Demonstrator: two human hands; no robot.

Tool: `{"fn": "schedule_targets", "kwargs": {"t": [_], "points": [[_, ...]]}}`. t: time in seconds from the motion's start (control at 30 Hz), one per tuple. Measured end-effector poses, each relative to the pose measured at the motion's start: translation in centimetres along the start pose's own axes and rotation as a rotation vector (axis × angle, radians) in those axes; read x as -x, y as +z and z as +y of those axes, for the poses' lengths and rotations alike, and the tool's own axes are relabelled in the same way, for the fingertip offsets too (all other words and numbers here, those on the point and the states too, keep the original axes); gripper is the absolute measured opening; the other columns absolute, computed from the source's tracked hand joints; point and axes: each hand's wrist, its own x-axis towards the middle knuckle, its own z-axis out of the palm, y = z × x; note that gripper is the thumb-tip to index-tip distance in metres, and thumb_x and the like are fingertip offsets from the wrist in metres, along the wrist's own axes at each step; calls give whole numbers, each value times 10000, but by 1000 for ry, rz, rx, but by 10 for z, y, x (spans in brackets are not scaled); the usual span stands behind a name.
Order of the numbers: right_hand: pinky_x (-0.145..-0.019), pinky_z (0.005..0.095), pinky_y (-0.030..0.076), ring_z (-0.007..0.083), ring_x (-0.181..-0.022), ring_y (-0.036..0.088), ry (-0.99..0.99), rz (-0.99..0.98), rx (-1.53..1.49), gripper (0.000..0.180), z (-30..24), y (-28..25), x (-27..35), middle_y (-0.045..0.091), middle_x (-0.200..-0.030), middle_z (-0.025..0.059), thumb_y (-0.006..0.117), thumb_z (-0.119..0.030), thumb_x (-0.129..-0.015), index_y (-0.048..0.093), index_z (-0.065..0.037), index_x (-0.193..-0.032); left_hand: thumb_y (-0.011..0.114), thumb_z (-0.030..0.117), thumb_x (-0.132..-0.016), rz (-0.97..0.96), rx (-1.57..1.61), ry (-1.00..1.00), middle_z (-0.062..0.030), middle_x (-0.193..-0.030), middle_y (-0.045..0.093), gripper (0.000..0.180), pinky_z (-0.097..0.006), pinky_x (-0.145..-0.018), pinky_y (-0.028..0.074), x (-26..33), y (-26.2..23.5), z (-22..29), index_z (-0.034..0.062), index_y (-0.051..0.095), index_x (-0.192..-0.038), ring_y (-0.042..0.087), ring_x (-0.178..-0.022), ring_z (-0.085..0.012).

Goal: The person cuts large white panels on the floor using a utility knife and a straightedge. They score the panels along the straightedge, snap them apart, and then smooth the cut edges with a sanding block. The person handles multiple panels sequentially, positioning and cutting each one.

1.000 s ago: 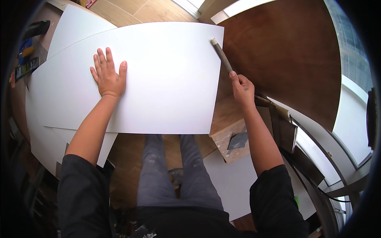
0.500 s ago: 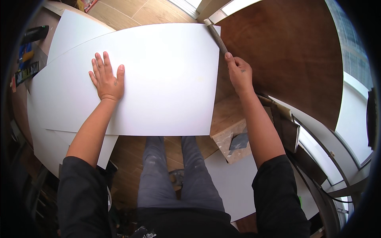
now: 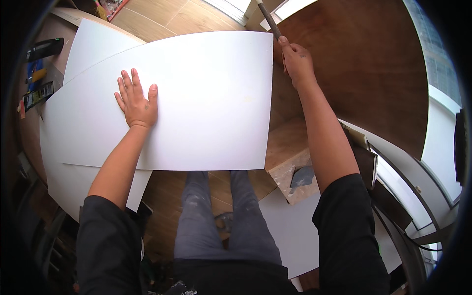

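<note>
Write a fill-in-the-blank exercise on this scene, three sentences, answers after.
1. The left hand lies flat on the ____ board.
2. The right hand grips a thin tool at the board's ____ edge.
3. The person's sleeves are ____.

Missing words: white; right; black

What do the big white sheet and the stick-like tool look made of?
White sheet: probably rigid board or laminate, matte, flat and uncreased under the left hand. Tool in the right hand: a dull brown-grey shaft, wood or metal; unclear.
</note>
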Motion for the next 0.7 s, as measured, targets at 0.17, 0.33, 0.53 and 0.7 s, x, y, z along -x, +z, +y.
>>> {"fn": "schedule_targets", "kwargs": {"t": [0.17,0.33,0.53,0.7], "points": [[-452,251,333,56,-482,380,-66,-102,41,379,-46,4,-22,437,-584,-63,676,-418,-958,639,-64,-828,375,591,-999,0,-5,-8,-114,-1691,86,782,-509,-1233,-41,3,-2,-2,178,147,-1623,26,-1562,-290],[-751,283,463,120,-791,572,-89,-314,156,346,-55,-10,-4,660,-887,19,685,-346,-938,715,-67,-1141,397,590,-994,-12,-6,-16,-104,-1694,75,790,-513,-1233,-45,3,-4,-1,182,149,-1623,19,-1563,-289],[-832,285,495,124,-839,617,-259,-298,342,391,-46,-11,1,715,-948,40,647,-283,-959,664,-204,-1342,406,593,-989,-28,14,-37,-102,-1695,72,797,-508,-1235,-44,1,-6,2,188,146,-1624,22,-1563,-284],[-797,286,493,126,-765,590,-180,-224,484,430,-56,-6,31,693,-874,53,624,-288,-974,601,-327,-1402,403,600,-986,-30,6,-47,-101,-1696,71,803,-514,-1233,-49,2,-7,-2,196,133,-1626,23,-1563,-287]]}}
